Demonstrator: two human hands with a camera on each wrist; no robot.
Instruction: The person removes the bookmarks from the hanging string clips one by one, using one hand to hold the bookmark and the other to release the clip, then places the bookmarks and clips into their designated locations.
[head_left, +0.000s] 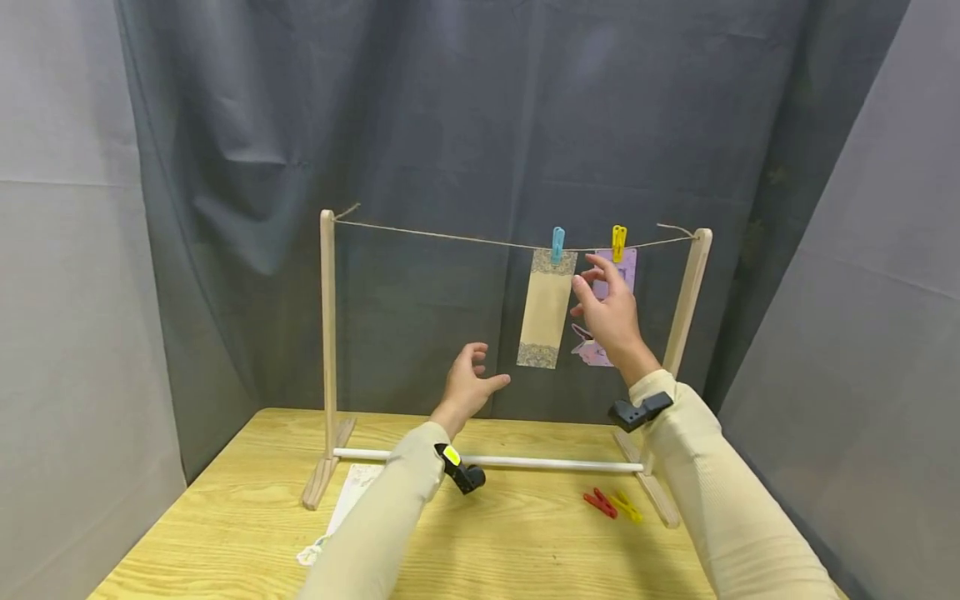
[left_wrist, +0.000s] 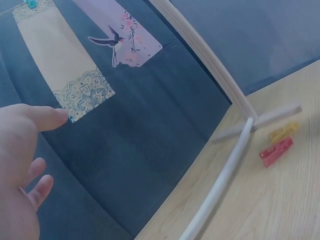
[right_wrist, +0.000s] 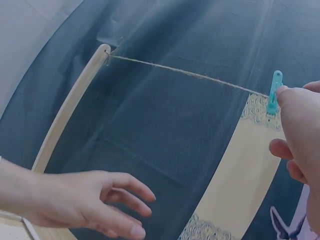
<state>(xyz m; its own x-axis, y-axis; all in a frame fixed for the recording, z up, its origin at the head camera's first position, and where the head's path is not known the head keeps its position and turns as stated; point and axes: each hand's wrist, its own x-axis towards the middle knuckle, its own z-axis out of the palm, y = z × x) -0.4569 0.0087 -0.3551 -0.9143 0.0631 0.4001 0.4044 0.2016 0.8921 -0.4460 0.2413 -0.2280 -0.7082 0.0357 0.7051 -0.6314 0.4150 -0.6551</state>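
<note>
A beige bookmark (head_left: 547, 308) with lace-patterned ends hangs from a string, held by a blue clothespin (head_left: 557, 245). To its right hangs a lilac bookmark (left_wrist: 135, 37) with a swallow and blossoms, under a yellow clothespin (head_left: 618, 243). My right hand (head_left: 611, 315) is raised just right of the beige bookmark, fingers loosely bent and holding nothing; it partly covers the lilac one. In the right wrist view its thumb overlaps the blue clothespin's edge. Lower and to the left, my left hand (head_left: 465, 387) is held in the air with thumb and fingers apart, gripping nothing.
The string (head_left: 435, 234) runs between two wooden posts (head_left: 328, 333) joined low down by a white rod (head_left: 525, 462). A red clothespin (head_left: 601, 503) and a second yellow clothespin (head_left: 627, 507) lie on the wooden table (head_left: 517, 542). A whitish bookmark (head_left: 351, 497) lies by the left foot.
</note>
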